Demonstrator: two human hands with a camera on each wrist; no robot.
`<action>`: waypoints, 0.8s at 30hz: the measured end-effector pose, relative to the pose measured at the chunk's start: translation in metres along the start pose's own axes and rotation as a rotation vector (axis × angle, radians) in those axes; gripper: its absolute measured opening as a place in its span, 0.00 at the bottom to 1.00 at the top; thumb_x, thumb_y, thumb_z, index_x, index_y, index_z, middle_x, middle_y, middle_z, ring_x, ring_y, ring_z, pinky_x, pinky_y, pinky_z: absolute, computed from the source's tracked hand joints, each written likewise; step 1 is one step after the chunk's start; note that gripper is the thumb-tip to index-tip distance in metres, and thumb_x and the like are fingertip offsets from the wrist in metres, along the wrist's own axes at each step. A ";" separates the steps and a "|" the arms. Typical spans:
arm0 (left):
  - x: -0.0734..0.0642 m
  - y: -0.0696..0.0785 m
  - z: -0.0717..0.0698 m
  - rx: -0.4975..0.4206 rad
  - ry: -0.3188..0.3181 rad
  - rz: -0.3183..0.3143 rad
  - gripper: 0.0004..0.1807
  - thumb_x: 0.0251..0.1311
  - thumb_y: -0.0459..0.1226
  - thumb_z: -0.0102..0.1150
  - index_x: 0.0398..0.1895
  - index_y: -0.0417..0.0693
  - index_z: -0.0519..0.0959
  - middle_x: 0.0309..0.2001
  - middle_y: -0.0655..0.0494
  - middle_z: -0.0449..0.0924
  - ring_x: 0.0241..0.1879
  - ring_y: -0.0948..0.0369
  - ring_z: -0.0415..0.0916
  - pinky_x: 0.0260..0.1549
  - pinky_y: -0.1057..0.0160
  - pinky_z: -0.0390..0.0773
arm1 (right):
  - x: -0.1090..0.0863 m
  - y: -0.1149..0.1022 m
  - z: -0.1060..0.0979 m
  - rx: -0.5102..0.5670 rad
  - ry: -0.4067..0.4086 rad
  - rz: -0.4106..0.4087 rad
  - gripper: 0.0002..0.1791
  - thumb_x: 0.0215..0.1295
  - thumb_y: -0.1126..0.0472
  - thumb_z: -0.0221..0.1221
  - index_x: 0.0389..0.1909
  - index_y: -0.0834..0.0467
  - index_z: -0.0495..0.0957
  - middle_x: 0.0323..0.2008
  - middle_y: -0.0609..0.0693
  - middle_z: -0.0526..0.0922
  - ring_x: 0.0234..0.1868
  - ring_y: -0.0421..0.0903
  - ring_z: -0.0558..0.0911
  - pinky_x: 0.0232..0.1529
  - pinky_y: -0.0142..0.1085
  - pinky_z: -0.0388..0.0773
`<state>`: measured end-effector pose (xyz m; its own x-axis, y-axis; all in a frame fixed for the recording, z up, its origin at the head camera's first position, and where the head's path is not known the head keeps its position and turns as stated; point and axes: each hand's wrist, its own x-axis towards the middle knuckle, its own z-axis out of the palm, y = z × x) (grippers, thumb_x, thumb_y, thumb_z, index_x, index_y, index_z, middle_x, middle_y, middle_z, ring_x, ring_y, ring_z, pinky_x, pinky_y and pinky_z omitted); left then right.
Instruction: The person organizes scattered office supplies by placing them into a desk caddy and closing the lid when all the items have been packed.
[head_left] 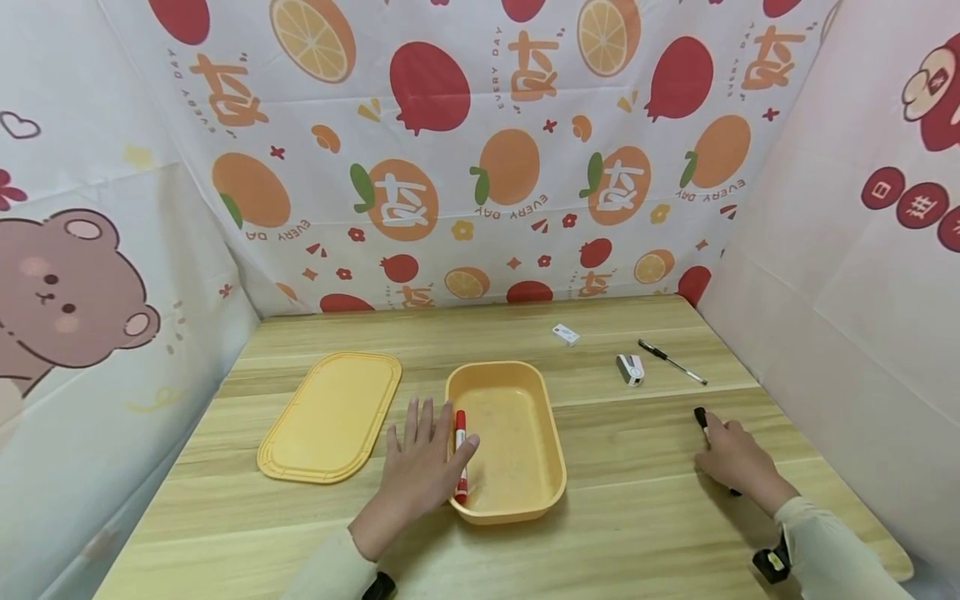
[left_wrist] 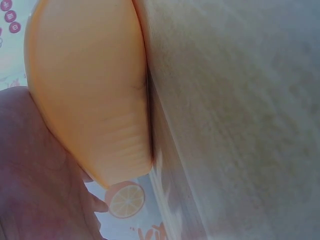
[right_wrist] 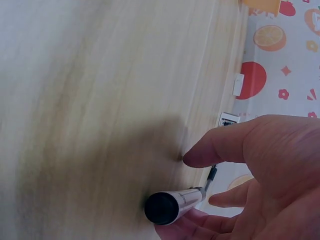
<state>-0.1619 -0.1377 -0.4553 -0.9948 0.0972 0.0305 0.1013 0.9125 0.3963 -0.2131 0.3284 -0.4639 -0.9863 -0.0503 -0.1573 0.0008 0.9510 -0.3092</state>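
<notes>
In the head view, my left hand (head_left: pixel 423 462) rests at the left rim of a yellow plastic bin (head_left: pixel 517 442), fingers extended and thumb reaching over the inside. A red-capped marker (head_left: pixel 461 457) lies in the bin along its left wall. The left wrist view shows the palm against the bin's outer wall (left_wrist: pixel 90 100). On the right of the table, my right hand (head_left: pixel 738 462) reaches over a black-ended marker (right_wrist: pixel 175 205). Its fingers lie along the marker's far side, while the thumb stands apart from the barrel. The hand hides the marker's middle in the head view.
A yellow lid (head_left: pixel 333 417) lies flat left of the bin. Behind the right hand are a pen (head_left: pixel 672 362), a small grey-and-white pencil sharpener (head_left: pixel 630 369) and a white eraser (head_left: pixel 566 335). Printed cloth walls (head_left: pixel 465 167) surround the wooden table (head_left: pixel 622 467).
</notes>
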 end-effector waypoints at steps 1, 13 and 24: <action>0.000 0.000 0.000 0.000 -0.001 0.000 0.45 0.72 0.68 0.29 0.83 0.52 0.46 0.82 0.42 0.36 0.81 0.45 0.23 0.71 0.29 0.32 | 0.000 0.000 0.001 -0.011 0.002 -0.003 0.44 0.62 0.62 0.56 0.73 0.79 0.48 0.57 0.86 0.65 0.47 0.73 0.77 0.32 0.50 0.76; -0.001 0.000 -0.002 -0.008 -0.011 -0.007 0.47 0.70 0.71 0.24 0.83 0.53 0.45 0.82 0.44 0.31 0.81 0.46 0.22 0.71 0.29 0.31 | 0.002 0.001 0.002 -0.001 -0.031 0.000 0.40 0.65 0.69 0.51 0.74 0.77 0.46 0.54 0.87 0.65 0.37 0.61 0.78 0.28 0.43 0.73; -0.002 0.001 -0.002 -0.010 0.000 -0.004 0.46 0.72 0.69 0.28 0.83 0.53 0.46 0.82 0.44 0.31 0.81 0.45 0.24 0.71 0.29 0.32 | 0.005 0.003 -0.012 0.032 -0.049 -0.028 0.43 0.61 0.71 0.55 0.72 0.81 0.45 0.49 0.86 0.70 0.33 0.57 0.78 0.30 0.45 0.77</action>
<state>-0.1598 -0.1372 -0.4534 -0.9952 0.0935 0.0289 0.0972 0.9088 0.4057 -0.2197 0.3348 -0.4548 -0.9766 -0.0928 -0.1941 -0.0208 0.9387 -0.3442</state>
